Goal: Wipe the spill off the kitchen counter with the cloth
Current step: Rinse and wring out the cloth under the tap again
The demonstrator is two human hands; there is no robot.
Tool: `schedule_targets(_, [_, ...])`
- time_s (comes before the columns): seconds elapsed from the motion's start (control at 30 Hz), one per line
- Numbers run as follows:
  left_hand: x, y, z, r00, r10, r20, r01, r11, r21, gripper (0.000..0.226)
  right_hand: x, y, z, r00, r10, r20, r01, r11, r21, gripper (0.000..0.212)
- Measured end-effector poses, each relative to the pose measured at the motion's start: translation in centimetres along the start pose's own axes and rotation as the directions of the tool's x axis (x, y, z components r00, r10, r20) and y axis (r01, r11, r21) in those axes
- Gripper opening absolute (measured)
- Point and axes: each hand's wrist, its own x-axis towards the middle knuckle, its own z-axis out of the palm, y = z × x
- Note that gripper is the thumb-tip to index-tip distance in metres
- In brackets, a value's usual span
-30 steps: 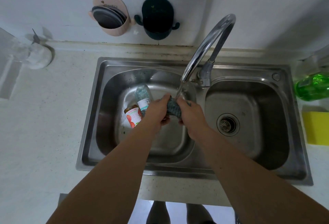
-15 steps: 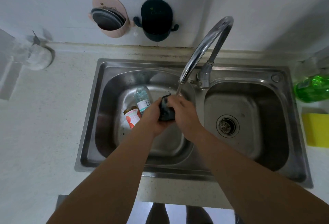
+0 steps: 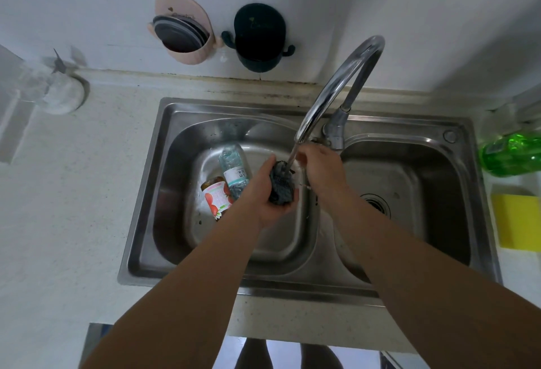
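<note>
The dark blue-grey cloth (image 3: 281,184) is bunched into a wad in my left hand (image 3: 260,198), which grips it from below over the left basin of the steel sink (image 3: 140,222). Water runs from the curved tap (image 3: 336,90) onto the top of the cloth. My right hand (image 3: 320,165) is just right of the water stream, off the cloth, holding nothing, with its fingers loosely bent near the spout's end. The pale counter (image 3: 73,193) lies left of the sink; I see no distinct spill on it.
A clear plastic bottle (image 3: 234,166) and a strawberry-labelled jar (image 3: 216,197) lie in the left basin. A green bottle (image 3: 512,154) and a yellow sponge (image 3: 515,222) sit right of the sink. Pink (image 3: 181,34) and dark (image 3: 257,37) holders hang on the wall.
Both hands were wringing the cloth together. Now my right hand has let go and moved right toward the spout, while my left hand holds the wad alone under the water.
</note>
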Motion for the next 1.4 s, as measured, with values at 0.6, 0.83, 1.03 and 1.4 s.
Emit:
schedule_targets(0.6, [1.0,-0.4,-0.9,0.980,0.095,-0.172,-0.074,0.989,0.129,0.048,1.7,-1.9,-0.5,0.961,0.253,0.114,-0.276,0.912,0.303,0.037])
schedule_targets(0.83, [0.9,-0.3,-0.7,0.974,0.118,-0.192,-0.097,0.988,0.117,0.034,-4.2,2.1,3.5,0.874,0.433,0.221,-0.482,0.830,0.282,0.050])
schedule_targets(1.03, [0.3,-0.2,-0.4,0.922,0.385,-0.042,-0.310,0.799,0.515,0.023,-3.9,1.2,4.4,0.823,0.465,0.325,-0.568,0.678,0.466,0.044])
schedule_targets(1.4, [-1.4,2.4,-3.5,0.935,0.305,0.180,-0.342,0.647,0.681,0.050,-3.9,1.7,3.7,0.867,0.346,0.358,-0.459,0.835,0.304,0.018])
